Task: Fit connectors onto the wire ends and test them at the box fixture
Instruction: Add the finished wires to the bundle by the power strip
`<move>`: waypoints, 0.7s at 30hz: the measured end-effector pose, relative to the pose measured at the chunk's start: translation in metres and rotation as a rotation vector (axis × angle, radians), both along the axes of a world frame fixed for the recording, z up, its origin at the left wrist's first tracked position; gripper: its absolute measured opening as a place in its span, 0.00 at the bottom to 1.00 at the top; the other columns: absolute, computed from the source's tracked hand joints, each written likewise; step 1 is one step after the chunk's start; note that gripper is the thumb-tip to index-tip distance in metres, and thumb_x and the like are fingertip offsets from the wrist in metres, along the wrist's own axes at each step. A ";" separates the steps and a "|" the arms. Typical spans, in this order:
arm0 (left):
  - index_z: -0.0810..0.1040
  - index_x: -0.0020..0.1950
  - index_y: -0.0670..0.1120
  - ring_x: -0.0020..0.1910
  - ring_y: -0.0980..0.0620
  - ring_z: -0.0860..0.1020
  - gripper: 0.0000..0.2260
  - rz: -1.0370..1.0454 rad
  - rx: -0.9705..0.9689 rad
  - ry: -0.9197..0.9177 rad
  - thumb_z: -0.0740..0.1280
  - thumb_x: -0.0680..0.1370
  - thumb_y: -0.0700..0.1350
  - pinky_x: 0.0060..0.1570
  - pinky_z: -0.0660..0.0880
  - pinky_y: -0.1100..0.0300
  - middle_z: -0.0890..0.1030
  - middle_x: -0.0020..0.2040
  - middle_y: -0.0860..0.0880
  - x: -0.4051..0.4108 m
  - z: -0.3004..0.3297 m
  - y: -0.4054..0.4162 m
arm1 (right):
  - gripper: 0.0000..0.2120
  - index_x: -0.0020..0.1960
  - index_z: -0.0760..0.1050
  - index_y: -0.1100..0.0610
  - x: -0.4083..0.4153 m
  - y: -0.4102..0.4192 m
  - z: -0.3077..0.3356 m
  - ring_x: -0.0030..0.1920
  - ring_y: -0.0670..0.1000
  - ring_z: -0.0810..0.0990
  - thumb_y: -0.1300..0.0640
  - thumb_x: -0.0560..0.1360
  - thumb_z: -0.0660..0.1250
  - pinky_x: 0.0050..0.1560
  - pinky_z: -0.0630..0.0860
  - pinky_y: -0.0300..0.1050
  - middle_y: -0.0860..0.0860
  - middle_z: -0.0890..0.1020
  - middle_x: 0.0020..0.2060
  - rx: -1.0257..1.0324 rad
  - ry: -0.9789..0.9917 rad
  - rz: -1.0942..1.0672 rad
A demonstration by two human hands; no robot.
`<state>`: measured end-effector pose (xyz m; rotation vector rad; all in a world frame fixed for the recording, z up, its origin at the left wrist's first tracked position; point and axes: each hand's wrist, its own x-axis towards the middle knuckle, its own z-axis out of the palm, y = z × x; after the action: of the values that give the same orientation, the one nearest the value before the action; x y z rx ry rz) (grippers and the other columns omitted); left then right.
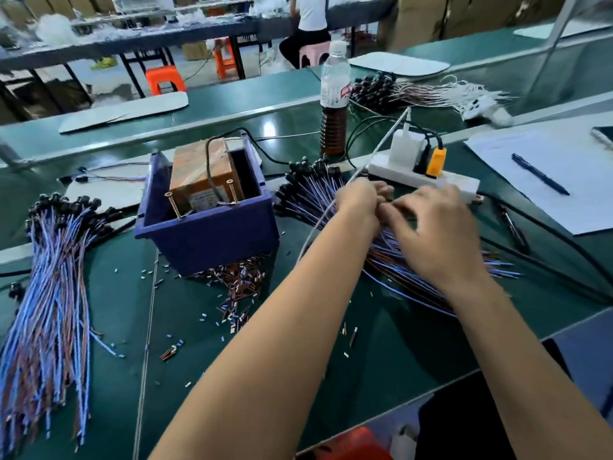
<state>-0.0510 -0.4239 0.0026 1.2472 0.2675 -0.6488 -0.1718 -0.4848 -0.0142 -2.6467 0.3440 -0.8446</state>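
Head view shows both hands over the right-hand wire pile: left hand and right hand pinch something between them, too blurred to name. A big bundle lies left, perhaps finished. The blue box waits untouched between.

Both forearms are bare to the frame's edge; no sleeves, and seemingly no rings on the blurred hands.

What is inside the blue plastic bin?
Inside the blue plastic bin stands a tape-wrapped brown box with a black cable over it and two brass screws in front. The bin's walls hide the bottom.
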 end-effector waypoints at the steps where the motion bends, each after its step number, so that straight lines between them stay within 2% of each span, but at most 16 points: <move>1: 0.74 0.41 0.40 0.15 0.55 0.64 0.17 0.068 -0.053 0.004 0.52 0.85 0.39 0.21 0.62 0.65 0.75 0.29 0.46 0.005 0.000 0.005 | 0.21 0.53 0.86 0.56 0.003 0.004 0.000 0.56 0.59 0.73 0.41 0.83 0.62 0.55 0.71 0.55 0.54 0.84 0.49 -0.034 0.100 0.018; 4: 0.74 0.42 0.41 0.15 0.58 0.62 0.18 0.212 -0.175 -0.031 0.51 0.86 0.39 0.17 0.56 0.69 0.71 0.27 0.50 0.018 0.003 0.021 | 0.24 0.44 0.85 0.53 0.006 0.011 0.000 0.56 0.56 0.73 0.38 0.83 0.58 0.55 0.65 0.55 0.48 0.82 0.47 -0.074 0.225 0.065; 7: 0.74 0.43 0.41 0.17 0.59 0.64 0.17 0.287 -0.237 -0.082 0.50 0.85 0.36 0.16 0.57 0.68 0.70 0.29 0.49 0.029 0.007 0.035 | 0.23 0.36 0.78 0.55 0.004 0.008 0.001 0.43 0.55 0.79 0.44 0.84 0.61 0.48 0.71 0.53 0.49 0.81 0.35 0.078 0.172 0.181; 9: 0.75 0.43 0.40 0.19 0.58 0.66 0.16 0.281 -0.253 -0.090 0.52 0.85 0.36 0.18 0.59 0.69 0.71 0.31 0.48 0.032 0.011 0.041 | 0.21 0.36 0.77 0.55 0.002 0.004 0.004 0.33 0.46 0.79 0.47 0.85 0.62 0.39 0.70 0.48 0.46 0.81 0.29 0.247 0.108 0.258; 11: 0.76 0.43 0.40 0.24 0.56 0.68 0.15 0.279 -0.242 -0.105 0.53 0.85 0.37 0.21 0.62 0.69 0.72 0.32 0.47 0.033 0.013 0.044 | 0.15 0.42 0.76 0.51 0.000 0.001 0.008 0.29 0.43 0.78 0.46 0.85 0.61 0.35 0.67 0.44 0.44 0.82 0.27 0.291 0.150 0.308; 13: 0.78 0.44 0.41 0.27 0.55 0.68 0.16 0.281 -0.162 -0.157 0.55 0.86 0.39 0.25 0.64 0.66 0.74 0.33 0.48 0.036 0.011 0.047 | 0.12 0.47 0.76 0.48 0.001 -0.001 0.010 0.28 0.43 0.78 0.43 0.84 0.61 0.35 0.69 0.44 0.46 0.83 0.27 0.271 0.237 0.333; 14: 0.80 0.44 0.42 0.29 0.55 0.68 0.16 0.283 -0.099 -0.198 0.56 0.86 0.41 0.28 0.65 0.64 0.74 0.34 0.48 0.036 0.009 0.047 | 0.13 0.47 0.76 0.48 0.001 -0.003 0.011 0.29 0.44 0.78 0.40 0.82 0.62 0.36 0.72 0.46 0.47 0.83 0.27 0.248 0.280 0.321; 16: 0.82 0.43 0.43 0.31 0.54 0.68 0.18 0.294 0.053 -0.283 0.57 0.87 0.45 0.31 0.66 0.61 0.74 0.35 0.49 0.037 0.005 0.049 | 0.20 0.44 0.79 0.47 0.002 -0.006 0.012 0.32 0.45 0.78 0.31 0.77 0.64 0.36 0.72 0.46 0.47 0.80 0.27 0.177 0.356 0.271; 18: 0.83 0.41 0.45 0.32 0.53 0.70 0.20 0.328 0.211 -0.356 0.58 0.87 0.48 0.32 0.67 0.60 0.76 0.35 0.51 0.039 0.003 0.048 | 0.26 0.42 0.79 0.47 0.002 -0.007 0.012 0.33 0.45 0.75 0.24 0.70 0.63 0.33 0.66 0.45 0.45 0.77 0.29 0.109 0.369 0.208; 20: 0.83 0.40 0.44 0.31 0.52 0.72 0.21 0.356 0.287 -0.409 0.59 0.86 0.50 0.33 0.69 0.60 0.77 0.34 0.51 0.042 0.001 0.047 | 0.26 0.44 0.79 0.46 0.003 -0.004 0.011 0.36 0.45 0.76 0.24 0.68 0.64 0.34 0.64 0.45 0.44 0.78 0.31 0.075 0.320 0.162; 21: 0.83 0.42 0.43 0.31 0.51 0.72 0.21 0.364 0.302 -0.423 0.59 0.86 0.50 0.34 0.70 0.60 0.77 0.33 0.51 0.044 -0.001 0.047 | 0.25 0.47 0.80 0.46 0.004 -0.001 0.011 0.40 0.48 0.77 0.25 0.69 0.65 0.36 0.67 0.46 0.44 0.79 0.34 0.056 0.295 0.151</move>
<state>-0.0073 -0.3772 0.0020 1.5425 0.2350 -0.0229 -0.1679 -0.4858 -0.0030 -2.7045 0.2315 -0.3919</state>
